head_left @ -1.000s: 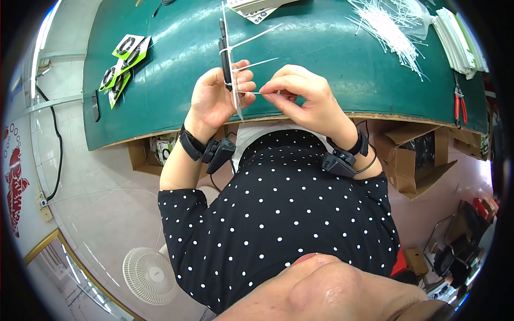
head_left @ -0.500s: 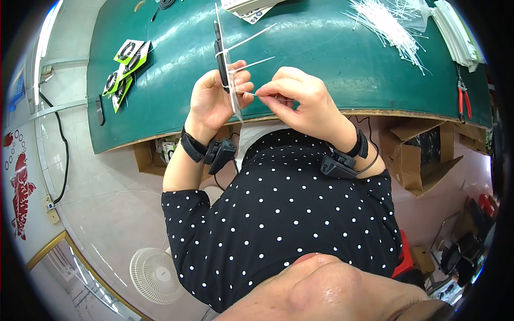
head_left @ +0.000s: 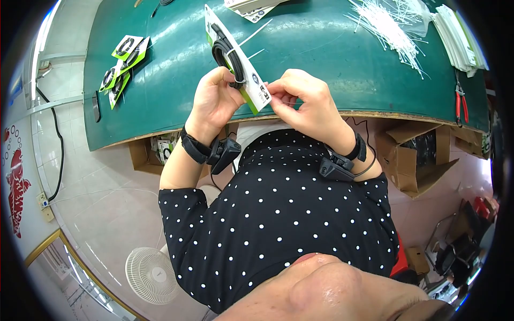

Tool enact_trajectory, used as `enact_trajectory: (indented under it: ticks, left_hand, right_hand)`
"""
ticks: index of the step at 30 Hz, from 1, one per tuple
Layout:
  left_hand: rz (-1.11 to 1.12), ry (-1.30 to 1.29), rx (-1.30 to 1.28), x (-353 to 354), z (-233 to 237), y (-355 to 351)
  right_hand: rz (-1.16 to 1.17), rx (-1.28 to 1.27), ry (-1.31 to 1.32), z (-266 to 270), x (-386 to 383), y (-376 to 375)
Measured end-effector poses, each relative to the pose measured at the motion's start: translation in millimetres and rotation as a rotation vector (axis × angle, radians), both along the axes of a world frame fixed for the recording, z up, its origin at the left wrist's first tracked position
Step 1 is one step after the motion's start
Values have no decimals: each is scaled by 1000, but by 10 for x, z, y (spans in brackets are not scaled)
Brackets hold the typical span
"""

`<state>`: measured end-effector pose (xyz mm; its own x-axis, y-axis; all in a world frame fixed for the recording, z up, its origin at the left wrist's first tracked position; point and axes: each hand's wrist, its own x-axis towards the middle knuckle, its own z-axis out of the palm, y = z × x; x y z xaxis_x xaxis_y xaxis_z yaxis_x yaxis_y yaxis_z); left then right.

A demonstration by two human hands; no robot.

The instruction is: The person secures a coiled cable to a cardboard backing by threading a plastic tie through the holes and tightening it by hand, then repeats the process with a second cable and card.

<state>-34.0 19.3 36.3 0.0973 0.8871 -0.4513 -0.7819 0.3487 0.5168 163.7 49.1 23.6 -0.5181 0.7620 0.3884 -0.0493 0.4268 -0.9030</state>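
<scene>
A black coiled cable [head_left: 227,56] lies against a white and green card [head_left: 251,77], with white ties around the coil. Two tie ends stick out behind the card toward the upper right. My left hand [head_left: 215,100] holds the card and coil from the left, its fingers partly hidden behind them. At the card's lower right edge is my right hand [head_left: 305,99], thumb and fingers pinched together. A thin white strand shows by its fingers; what they grip is mostly hidden.
Packaged cables [head_left: 124,61] lie at the table's left. White ties [head_left: 383,35] are piled at the upper right, near stacked cards [head_left: 455,40] and red-handled pliers [head_left: 461,104]. More cards [head_left: 254,8] lie at the far edge. An open cardboard box [head_left: 412,160] stands below the table.
The card has turned from nearly edge-on so its printed face and the coil now show. My right hand has moved slightly right, and its fingers are now beside the card's edge.
</scene>
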Motion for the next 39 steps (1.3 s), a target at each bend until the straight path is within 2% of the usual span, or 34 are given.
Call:
enact_trajectory:
  ticks: [5,17,21,24,25,28,33,37,39]
  left_hand:
    - [11,-39,-8,1,-29,4]
    - [75,90,-52,55,-25,35]
    - [50,149,-97,53,-115,47]
    - [-31,106,6,24,-121,38]
    - [-30,104,10,33,-118,41]
    - [-52,250,97,121,-28,35]
    - [-100,300,146,152,10,10]
    - [-175,275,160,123,-3,-18]
    - [-164,269,159,160,32,-41]
  right_hand:
    - [-23,30,-36,5,-47,-57]
    - [-47,17,-29,-57,-92,-94]
    - [-68,116,-36,-184,-93,-5]
    - [-94,-243,169,-279,-108,6]
    - [-93,-239,168,-310,-112,14]
    - [-120,-530,332,-393,-106,33]
    - [-25,-553,262,-446,-4,76]
    - [13,-606,356,-491,1,78]
    - [71,-725,437,-477,15,60]
